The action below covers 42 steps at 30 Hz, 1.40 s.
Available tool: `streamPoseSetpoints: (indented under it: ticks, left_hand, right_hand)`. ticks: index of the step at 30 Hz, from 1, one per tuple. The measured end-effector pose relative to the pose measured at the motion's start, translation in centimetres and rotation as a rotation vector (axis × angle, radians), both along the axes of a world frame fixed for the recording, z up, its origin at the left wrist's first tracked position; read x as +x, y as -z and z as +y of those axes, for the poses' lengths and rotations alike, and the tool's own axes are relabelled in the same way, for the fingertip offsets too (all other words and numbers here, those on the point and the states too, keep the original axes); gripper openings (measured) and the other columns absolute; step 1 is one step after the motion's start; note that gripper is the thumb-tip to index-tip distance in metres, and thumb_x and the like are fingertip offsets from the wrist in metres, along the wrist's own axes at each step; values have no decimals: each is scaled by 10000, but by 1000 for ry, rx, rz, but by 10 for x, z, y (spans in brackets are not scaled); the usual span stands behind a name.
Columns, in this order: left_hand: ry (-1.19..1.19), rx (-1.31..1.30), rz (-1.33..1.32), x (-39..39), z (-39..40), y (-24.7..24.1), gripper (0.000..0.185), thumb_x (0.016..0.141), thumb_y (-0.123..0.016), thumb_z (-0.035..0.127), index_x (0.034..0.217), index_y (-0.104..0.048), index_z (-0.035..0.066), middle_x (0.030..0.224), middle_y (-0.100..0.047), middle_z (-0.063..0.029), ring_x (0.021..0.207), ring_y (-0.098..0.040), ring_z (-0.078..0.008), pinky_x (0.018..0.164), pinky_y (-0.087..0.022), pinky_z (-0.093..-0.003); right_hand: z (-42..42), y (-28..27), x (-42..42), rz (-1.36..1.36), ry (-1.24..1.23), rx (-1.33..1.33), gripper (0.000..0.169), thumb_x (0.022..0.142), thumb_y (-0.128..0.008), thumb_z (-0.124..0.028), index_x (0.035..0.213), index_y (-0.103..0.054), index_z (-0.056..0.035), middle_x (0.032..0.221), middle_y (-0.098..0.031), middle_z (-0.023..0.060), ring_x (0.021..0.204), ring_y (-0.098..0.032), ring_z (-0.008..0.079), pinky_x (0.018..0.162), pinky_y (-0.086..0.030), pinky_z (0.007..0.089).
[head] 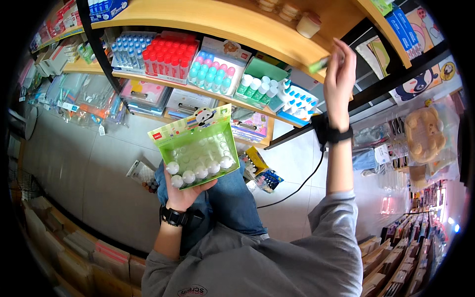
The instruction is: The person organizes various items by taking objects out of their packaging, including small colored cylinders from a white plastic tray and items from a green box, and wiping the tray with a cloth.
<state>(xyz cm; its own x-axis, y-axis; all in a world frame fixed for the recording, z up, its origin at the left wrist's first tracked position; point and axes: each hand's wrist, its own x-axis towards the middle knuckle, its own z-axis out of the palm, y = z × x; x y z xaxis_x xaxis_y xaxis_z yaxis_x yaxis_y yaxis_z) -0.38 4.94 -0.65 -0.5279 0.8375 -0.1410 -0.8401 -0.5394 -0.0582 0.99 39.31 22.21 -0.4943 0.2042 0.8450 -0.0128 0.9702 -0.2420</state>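
Note:
My left hand (182, 197) grips the lower edge of a green Deli cardboard display box (174, 130), tilted towards me above my knees. A cartoon panda decorates its header card. Inside, several white round-topped pieces (200, 172) stand along the near edge and left corner; the clear insert behind them shows vacant round sockets. Raised at the upper right, my right hand (339, 80) holds a small green-ended cylinder (318, 66) in its fingers, in front of a wooden shelf edge. Motion blurs this piece, so its exact kind is unclear.
The shelf below carries glue bottles with red caps (169, 55), turquoise and pink tops (211, 74), and green bodies (256, 89). Small jars (308, 25) stand on the upper board. Opened packages (256, 161) lie on the floor. A black cable (311, 176) hangs from my right wrist.

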Motion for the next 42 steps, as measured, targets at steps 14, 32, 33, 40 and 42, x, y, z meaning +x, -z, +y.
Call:
streamPoseSetpoints:
  ticks: [14,32,33,40,42]
  left_hand:
    - [-55,96,-55,2,-5,11,784,827,-259,688,1382,-220,137,1356,-348,-153,1172,-431,-383,874,-419,-604]
    - [-34,-68,107,1,7,6,766,842,-265,661,1380,-241,117,1358,-353,-143,1202,-397,-356,903,-395,-592]
    - [-21,-61,79,1,9,1,768,841,-253,667,1383,-237,124,1364,-346,-143,1206,-394,-357,904,-395,-593]
    - [-67,-48,84,-3,1,-6,759,844,-210,684,1398,-217,166,1393,-314,-127,1237,-363,-345,909,-372,-600]
    - [-62,-56,103,-4,2,-8,762,842,-209,689,1398,-220,168,1394,-313,-127,1242,-358,-340,921,-364,-593]
  right_hand:
    - [88,43,-53,11,143,-10,456,847,-624,-155,1232,-413,-30,968,-559,123,793,-571,151,701,-483,253]
    - [113,54,-45,13,104,-106,483,788,-699,-250,1134,-495,18,1024,-579,120,862,-575,160,690,-475,278]
    - [106,52,-31,120,180,-9,492,803,-683,-241,1166,-474,17,1084,-554,139,911,-565,176,717,-473,280]
    - [-78,99,32,-349,-564,-185,327,769,-640,-69,1082,-550,-34,1089,-543,125,931,-545,209,805,-446,320]
    - [-115,92,35,-537,-713,94,326,717,-654,-54,1036,-584,-51,1040,-547,127,876,-553,253,774,-457,336]
